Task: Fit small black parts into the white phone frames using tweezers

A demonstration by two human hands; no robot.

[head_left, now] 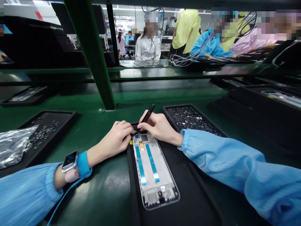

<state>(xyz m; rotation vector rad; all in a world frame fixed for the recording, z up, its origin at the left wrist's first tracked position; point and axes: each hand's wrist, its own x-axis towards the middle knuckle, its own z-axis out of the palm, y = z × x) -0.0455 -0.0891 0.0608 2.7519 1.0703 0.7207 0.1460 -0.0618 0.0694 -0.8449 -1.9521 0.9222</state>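
Note:
A phone frame [147,163] with two blue strips lies on a black tray [185,185] in front of me. My left hand [119,135] is closed at the frame's top left corner, fingers bent and fingertips against its edge. Between the thumb and fingers of my right hand [160,127] is a slim black pen-shaped tool [150,113]. It slants down to the frame's top end, close to my left fingertips. The exact point where its tip touches is hidden. A small gold flex piece [141,146] sits on the frame below my hands.
Small parts lie in a black tray [168,110] behind my right hand and another tray [68,116] at left, with a clear plastic bag [16,146] on it. A green post [92,56] rises ahead. A blue cord [63,197] trails from my left wrist. People work beyond the shelf.

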